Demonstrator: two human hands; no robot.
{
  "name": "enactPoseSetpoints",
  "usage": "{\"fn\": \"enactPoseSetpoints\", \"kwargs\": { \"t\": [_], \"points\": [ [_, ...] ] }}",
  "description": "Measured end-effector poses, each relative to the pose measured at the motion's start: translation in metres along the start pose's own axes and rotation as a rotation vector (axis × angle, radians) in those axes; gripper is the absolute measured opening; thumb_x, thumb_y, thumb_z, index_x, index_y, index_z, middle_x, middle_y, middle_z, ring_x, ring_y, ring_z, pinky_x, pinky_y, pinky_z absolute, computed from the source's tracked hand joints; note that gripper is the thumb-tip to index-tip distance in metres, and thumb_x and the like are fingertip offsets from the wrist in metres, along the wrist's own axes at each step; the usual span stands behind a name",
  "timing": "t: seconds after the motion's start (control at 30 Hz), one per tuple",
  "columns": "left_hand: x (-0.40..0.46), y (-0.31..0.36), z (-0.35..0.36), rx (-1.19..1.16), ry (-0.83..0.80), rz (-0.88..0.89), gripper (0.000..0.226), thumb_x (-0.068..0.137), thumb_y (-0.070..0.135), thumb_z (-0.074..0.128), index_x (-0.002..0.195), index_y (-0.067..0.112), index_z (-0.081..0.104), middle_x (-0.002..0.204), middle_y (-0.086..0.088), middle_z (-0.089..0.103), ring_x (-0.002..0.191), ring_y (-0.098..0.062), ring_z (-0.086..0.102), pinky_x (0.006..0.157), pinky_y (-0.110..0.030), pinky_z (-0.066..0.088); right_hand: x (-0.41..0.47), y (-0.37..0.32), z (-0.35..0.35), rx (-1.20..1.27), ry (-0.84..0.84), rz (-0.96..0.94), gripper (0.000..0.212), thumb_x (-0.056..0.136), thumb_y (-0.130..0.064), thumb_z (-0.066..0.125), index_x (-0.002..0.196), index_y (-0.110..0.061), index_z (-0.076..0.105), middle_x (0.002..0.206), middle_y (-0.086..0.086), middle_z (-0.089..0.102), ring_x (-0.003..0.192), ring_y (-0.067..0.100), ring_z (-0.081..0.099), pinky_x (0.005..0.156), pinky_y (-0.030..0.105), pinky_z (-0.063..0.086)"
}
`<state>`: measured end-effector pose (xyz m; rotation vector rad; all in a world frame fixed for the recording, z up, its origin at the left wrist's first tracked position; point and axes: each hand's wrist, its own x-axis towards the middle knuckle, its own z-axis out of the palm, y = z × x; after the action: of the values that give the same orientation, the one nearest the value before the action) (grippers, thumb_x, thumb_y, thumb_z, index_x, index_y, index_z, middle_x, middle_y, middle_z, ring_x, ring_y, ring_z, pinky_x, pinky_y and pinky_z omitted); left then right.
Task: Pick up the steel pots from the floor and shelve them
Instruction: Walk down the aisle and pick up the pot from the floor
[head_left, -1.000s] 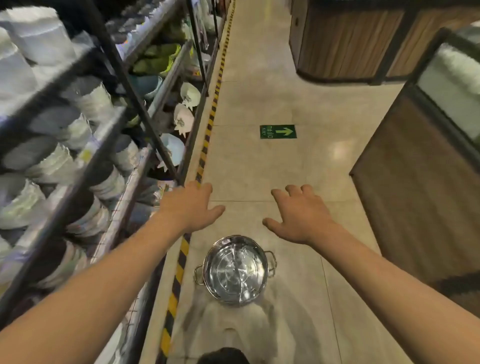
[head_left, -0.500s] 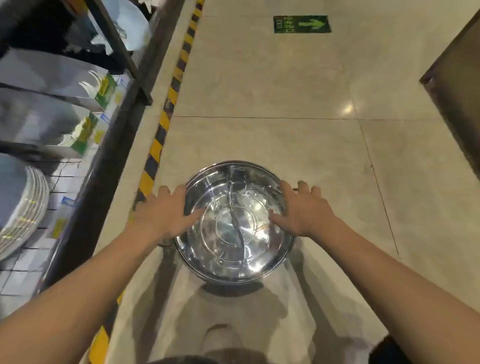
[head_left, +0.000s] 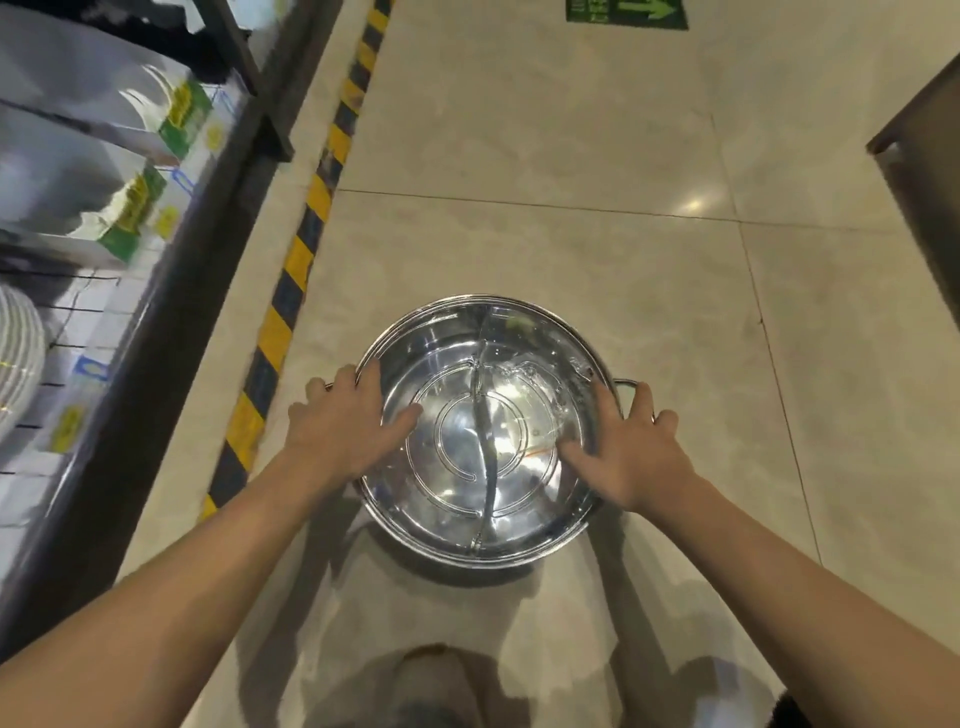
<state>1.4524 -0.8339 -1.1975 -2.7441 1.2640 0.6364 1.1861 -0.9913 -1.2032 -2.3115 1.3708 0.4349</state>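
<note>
Left hand and right hand grip the steel pot rim at nine and three o'clock; pot sits on the tiled floor.

A green floor sign shows an arrow pointing right; its lettering and the box labels are illegible

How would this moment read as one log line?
stage: grasping | left hand: on pot rim | right hand: on rim | steel pot: on floor
</note>
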Motion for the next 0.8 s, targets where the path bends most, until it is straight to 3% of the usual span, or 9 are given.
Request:
{"fn": "enactPoseSetpoints", "kwargs": {
  "t": [0.17,0.3,0.47,0.6,0.8],
  "points": [
    [0.008,0.011,0.003,-0.015,-0.007,0.075,0.086,0.084,0.081,0.027,0.153,0.03,0.018,0.163,-0.008,0.018,0.143,-0.043,0.021,0.104,-0.063,0.033,-0.015,0.019,-0.006,0.002,0.002,0.047,0.105,0.06,-0.097,0.028,0.144,-0.036,0.012,0.147,0.026,0.022,0.127,0.055,0.032,0.096,0.058,0.04],
    [-0.001,-0.007,0.015,-0.222,0.026,-0.038,0.086,0.08,0.085,0.033,0.15,0.037,0.018,0.161,-0.014,0.011,0.142,-0.049,0.019,0.109,-0.064,0.032,0.002,0.024,-0.014,0.107,0.049,0.023,0.111,0.057,-0.103,0.026,0.149,-0.042,0.008,0.15,0.029,0.024,0.132,0.056,0.031,0.103,0.061,0.035],
    [-0.003,-0.013,0.028,-0.481,0.114,-0.039,0.092,0.077,0.085,0.044,0.152,0.039,0.017,0.152,-0.023,0.023,0.139,-0.047,0.029,0.115,-0.057,0.028,0.01,0.023,0.002,0.179,0.061,-0.029,0.092,0.065,-0.1,0.035,0.137,-0.06,-0.006,0.139,0.025,0.039,0.124,0.052,0.034,0.1,0.059,0.032],
    [-0.01,-0.009,0.026,-0.462,0.102,-0.059,0.096,0.068,0.094,0.037,0.15,0.047,0.02,0.146,-0.022,0.028,0.138,-0.046,0.029,0.114,-0.055,0.029,0.004,0.027,-0.001,0.209,0.064,-0.031,0.086,0.064,-0.1,0.038,0.131,-0.067,-0.005,0.132,0.021,0.043,0.12,0.047,0.035,0.096,0.056,0.032],
    [-0.044,0.003,-0.001,-0.398,0.021,-0.105,0.083,0.073,0.091,0.038,0.147,0.055,0.025,0.15,-0.022,0.021,0.136,-0.051,0.03,0.113,-0.056,0.032,-0.037,0.03,-0.04,0.183,0.026,-0.001,0.091,0.061,-0.102,0.037,0.135,-0.067,-0.002,0.132,0.021,0.041,0.12,0.047,0.035,0.096,0.054,0.035]
  ]
}}
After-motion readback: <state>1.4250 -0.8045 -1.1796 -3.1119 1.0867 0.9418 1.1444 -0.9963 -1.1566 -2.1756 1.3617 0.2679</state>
